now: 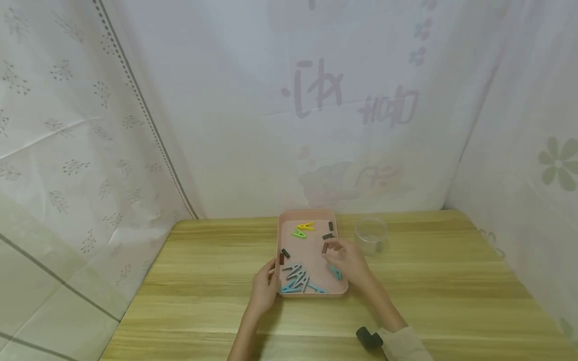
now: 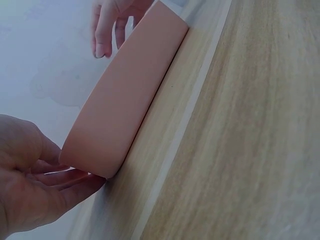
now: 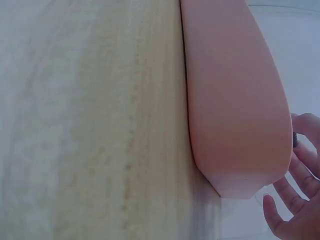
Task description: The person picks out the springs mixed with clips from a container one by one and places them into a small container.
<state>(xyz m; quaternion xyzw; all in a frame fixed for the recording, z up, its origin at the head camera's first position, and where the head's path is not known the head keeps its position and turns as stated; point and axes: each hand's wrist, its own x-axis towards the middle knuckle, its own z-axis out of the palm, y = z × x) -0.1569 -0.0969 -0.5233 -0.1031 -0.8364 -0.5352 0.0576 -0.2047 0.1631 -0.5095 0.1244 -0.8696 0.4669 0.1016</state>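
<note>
A pink tray [image 1: 311, 295] lies on the table with clothespins and small dark cylinders inside. My left hand [image 1: 264, 287] holds its left side, thumb at the rim and fingers against the outer wall [image 2: 117, 95]. Over the tray's right side, my right hand [image 1: 347, 260] pinches a small dark cylinder [image 1: 325, 248], its ribbed end [image 3: 295, 140] showing past the rim. A blue clothespin [image 1: 335, 272] lies below that hand. Several grey and blue clothespins [image 1: 298, 278] are heaped at the near end; a yellow clothespin [image 1: 306, 226] and a green clothespin [image 1: 299, 234] lie farther back.
Other dark cylinders rest along the tray's sides, one black cylinder [image 1: 285, 253] at the left and another dark cylinder [image 1: 330, 226] at the back right. Right of the tray stands a clear round container [image 1: 371, 230]. Printed curtains [image 1: 244, 125] hang behind the wooden table [image 1: 212, 260].
</note>
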